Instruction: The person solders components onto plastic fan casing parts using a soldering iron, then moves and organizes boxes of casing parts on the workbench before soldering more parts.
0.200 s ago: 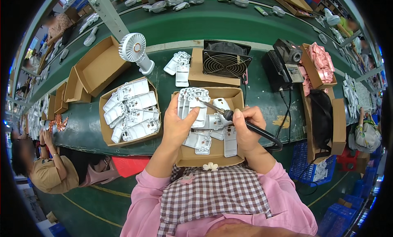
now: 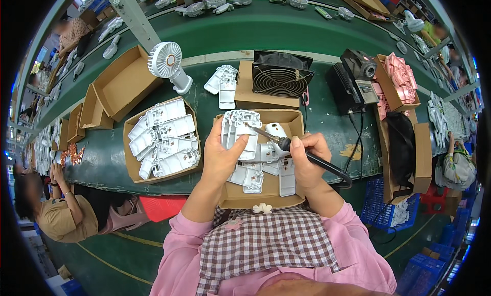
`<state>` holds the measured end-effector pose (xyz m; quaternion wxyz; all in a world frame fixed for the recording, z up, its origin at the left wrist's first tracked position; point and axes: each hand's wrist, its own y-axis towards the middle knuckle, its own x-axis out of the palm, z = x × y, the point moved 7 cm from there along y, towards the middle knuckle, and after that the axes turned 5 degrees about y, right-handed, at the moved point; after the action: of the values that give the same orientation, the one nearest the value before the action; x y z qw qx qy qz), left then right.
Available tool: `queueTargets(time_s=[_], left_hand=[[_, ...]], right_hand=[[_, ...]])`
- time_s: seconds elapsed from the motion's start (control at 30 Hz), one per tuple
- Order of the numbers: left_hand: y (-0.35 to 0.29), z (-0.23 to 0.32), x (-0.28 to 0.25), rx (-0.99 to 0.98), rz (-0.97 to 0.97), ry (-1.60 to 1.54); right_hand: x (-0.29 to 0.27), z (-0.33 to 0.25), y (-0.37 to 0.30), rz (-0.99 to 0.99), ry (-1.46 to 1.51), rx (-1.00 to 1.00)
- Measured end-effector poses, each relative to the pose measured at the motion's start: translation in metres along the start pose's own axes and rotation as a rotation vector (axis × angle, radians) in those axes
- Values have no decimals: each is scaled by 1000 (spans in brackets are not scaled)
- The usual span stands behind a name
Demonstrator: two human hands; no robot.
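The left hand is closed around the side of a white plastic housing, thumb across its face, raised over a shallow cardboard tray. The right hand grips a soldering iron between thumb and curled fingers; its tip meets the housing's upper part, though whether it touches cannot be told.

More white housings lie in the tray beneath. Just left stands a second tray heaped with similar housings, and behind it a white handheld fan. Ahead, a black box fan on a cardboard box blocks the way forward. To the right, a black soldering station sits before a box of pink parts.

The near tray's front wall reaches past the front edge of the bench, up to the checked apron. Green surface shows between tray and station, crossed by a black cable; left of the tray, only a narrow gap separates the two trays.
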<state>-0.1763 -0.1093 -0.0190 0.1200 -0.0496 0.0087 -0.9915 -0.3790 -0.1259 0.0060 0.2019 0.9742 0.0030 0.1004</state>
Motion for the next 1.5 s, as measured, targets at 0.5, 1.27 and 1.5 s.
queueTargets(time_s=[0.5, 1.27, 1.5], left_hand=[[-2, -1, 2, -4, -45, 57], [-2, 2, 5, 66, -50, 113], [-4, -6, -2, -50, 10, -47]], right_hand=[[2, -6, 1, -15, 27, -19], [-8, -1, -6, 74, 241, -24], [1, -7, -5, -18, 91, -18]])
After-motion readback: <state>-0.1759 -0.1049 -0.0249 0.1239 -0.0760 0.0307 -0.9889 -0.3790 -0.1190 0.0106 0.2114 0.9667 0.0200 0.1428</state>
